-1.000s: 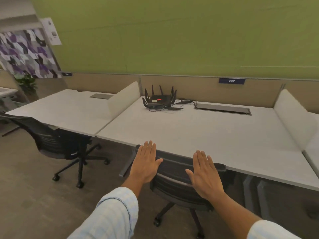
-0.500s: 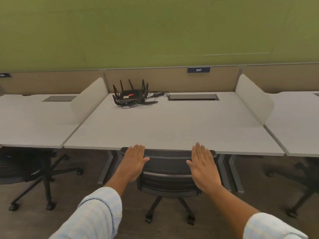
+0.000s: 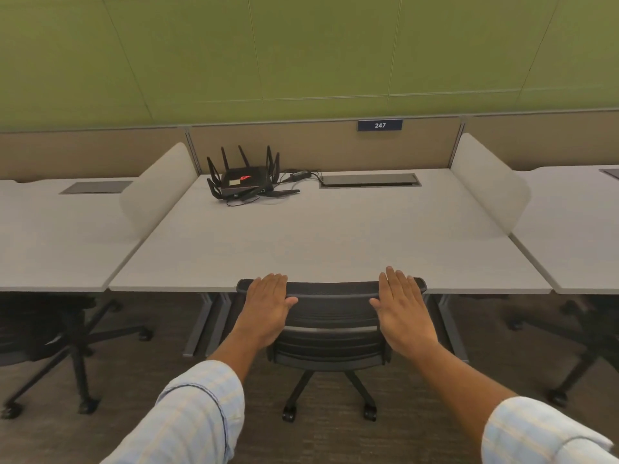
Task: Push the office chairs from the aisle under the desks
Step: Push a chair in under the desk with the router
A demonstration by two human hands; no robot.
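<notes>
A black mesh office chair [image 3: 331, 323] stands straight ahead, its backrest top touching the front edge of the middle white desk [image 3: 328, 242], its seat hidden under the desk. My left hand [image 3: 266, 309] lies flat on the left side of the backrest, fingers together and stretched out. My right hand [image 3: 403, 309] lies flat on the right side in the same way. Neither hand curls around the backrest; both palms press against it.
A black router [image 3: 244, 180] with cables sits at the desk's back. A second chair [image 3: 50, 336] sits under the left desk [image 3: 57, 242], and a third chair base [image 3: 582, 333] shows under the right desk [image 3: 582, 236]. Low white dividers [image 3: 157, 192] separate the desks. Carpeted floor lies below.
The view has swung from the left to face the middle desk squarely. The chair has rolled further under the desk, its backrest now at the desk edge, with both palms still on it.
</notes>
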